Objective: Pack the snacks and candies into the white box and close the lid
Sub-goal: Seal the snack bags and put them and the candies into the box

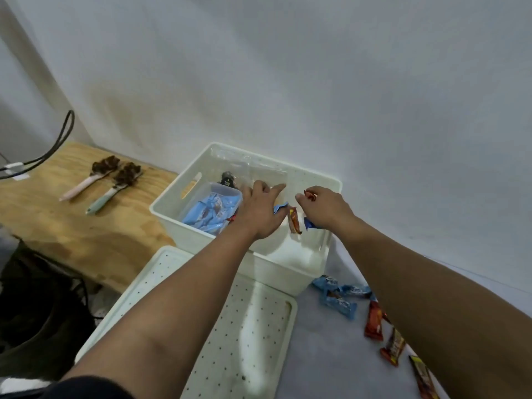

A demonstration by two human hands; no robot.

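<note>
Over the open white plastic box (312, 180), our left hand (260, 210) spreads empty; our right hand (325, 207) pinches a small red-wrapped candy (310, 195), while an orange-wrapped bar (294, 220) hangs nearly upright between them.

Left hand (260, 210) over blurred candies (280, 208)

Bare forearms, a dark sleeve (86, 388) on the left.

Plain white wall (316, 82) behind; plywood table (72, 226) at left, black cable (62, 133) hung against the wall.
</note>
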